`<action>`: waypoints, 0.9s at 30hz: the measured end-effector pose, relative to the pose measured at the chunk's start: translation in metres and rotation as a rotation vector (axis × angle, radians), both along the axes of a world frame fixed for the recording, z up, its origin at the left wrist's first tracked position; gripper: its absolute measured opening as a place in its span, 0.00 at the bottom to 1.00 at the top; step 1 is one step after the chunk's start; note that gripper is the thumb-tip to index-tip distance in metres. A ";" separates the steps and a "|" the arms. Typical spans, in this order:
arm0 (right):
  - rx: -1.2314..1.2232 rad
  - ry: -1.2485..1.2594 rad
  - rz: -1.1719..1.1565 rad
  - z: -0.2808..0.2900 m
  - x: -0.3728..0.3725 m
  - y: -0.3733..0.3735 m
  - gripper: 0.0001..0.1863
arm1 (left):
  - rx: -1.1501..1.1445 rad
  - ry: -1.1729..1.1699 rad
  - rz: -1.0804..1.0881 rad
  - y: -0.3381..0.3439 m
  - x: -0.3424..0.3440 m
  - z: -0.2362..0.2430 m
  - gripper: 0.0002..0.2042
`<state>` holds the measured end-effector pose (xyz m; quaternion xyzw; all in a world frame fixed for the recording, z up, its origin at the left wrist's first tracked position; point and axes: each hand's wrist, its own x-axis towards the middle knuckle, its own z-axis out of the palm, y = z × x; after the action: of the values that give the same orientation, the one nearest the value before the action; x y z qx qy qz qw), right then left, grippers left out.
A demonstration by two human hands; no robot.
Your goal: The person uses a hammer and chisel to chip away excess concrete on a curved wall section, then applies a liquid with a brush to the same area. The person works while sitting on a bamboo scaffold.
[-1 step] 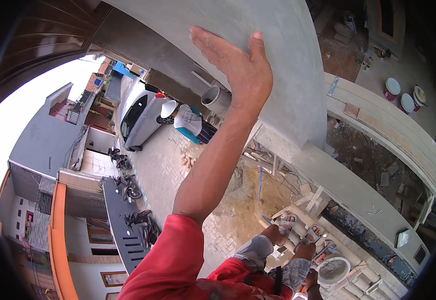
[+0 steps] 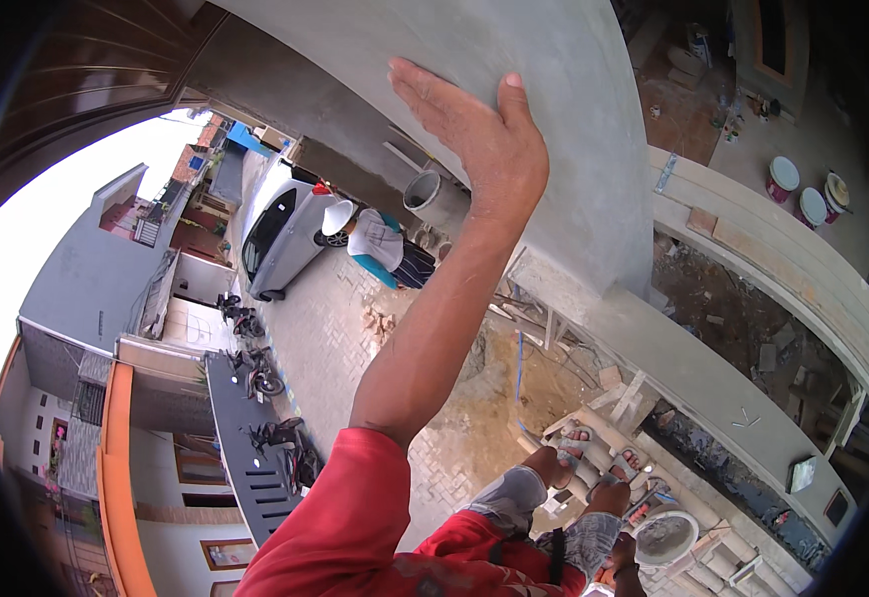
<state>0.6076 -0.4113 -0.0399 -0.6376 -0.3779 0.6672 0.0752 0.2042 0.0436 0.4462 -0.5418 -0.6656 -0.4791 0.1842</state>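
My left hand [image 2: 474, 139], with fingers extended and thumb apart, lies on the smooth grey plastered wall [image 2: 574, 169] at the upper middle, holding nothing; my bare forearm rises to it from a red sleeve. Low at the right, my right hand [image 2: 622, 550] is partly visible beside my shorts, fingers curled around something orange that I cannot make out. Next to it is a round bucket of grey mix [image 2: 665, 537]. My sandalled feet [image 2: 619, 468] rest on horizontal poles [image 2: 594, 423].
A person in a white hat [image 2: 375, 244] is below beside a silver car [image 2: 280, 239] and grey bucket [image 2: 425, 194]. Motorbikes [image 2: 285, 448] line the paved lane. A concrete ledge [image 2: 713, 388] runs rightward beside a rubble-strewn gap [image 2: 723, 308]. Paint buckets [image 2: 813, 204] stand upper right.
My left hand and forearm have shifted slightly to the right along the wall. The rest looks almost the same.
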 end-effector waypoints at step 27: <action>-0.176 -0.026 0.002 0.114 -0.056 0.208 0.11 | -0.015 -0.072 0.085 0.008 0.009 -0.027 0.46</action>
<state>0.5513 -0.2030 0.0741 -0.6498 -0.3192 0.6897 0.0132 0.2130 0.0512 0.4195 -0.4967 -0.6977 -0.4851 0.1765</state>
